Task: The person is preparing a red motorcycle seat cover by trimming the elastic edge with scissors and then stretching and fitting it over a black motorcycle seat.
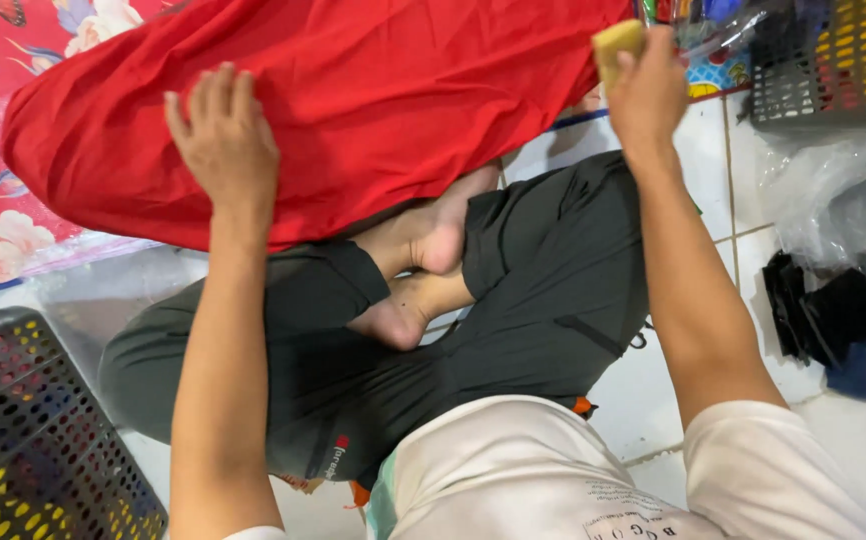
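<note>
White floor tiles [698, 165] frame a seated person whose flat, open left hand [223, 135] presses a red cotton garment [373, 95]; the right hand [645, 92] pinches what looks like a yellow sponge block [617, 44], which could slip from that fingertip hold.

One head-worn camera looks steeply down, close over crossed legs [433, 300].
</note>
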